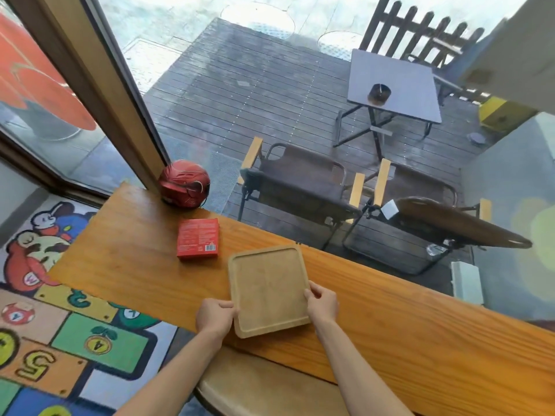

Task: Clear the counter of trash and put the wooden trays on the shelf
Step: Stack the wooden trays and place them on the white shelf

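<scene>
Both hands grip wooden tray [268, 291] on table [390, 325]: left hand [214, 318] near-left edge, right hand [321, 303] right edge. Red box [198, 238] far-left.

- A long wooden tabletop [390, 310] with an orange-brown grain runs along the window, from the upper left corner down toward the lower right.
- A red helmet [183, 184] sits at its far left end, right against the window frame.
- A red flat box [198, 238] with small printed text lies just in front of the helmet, apart from it.
- A square wooden tray [268, 291] with rounded corners and a raised rim lies near the front edge, to the right of the box, its near corner at the tabletop's edge.
</scene>
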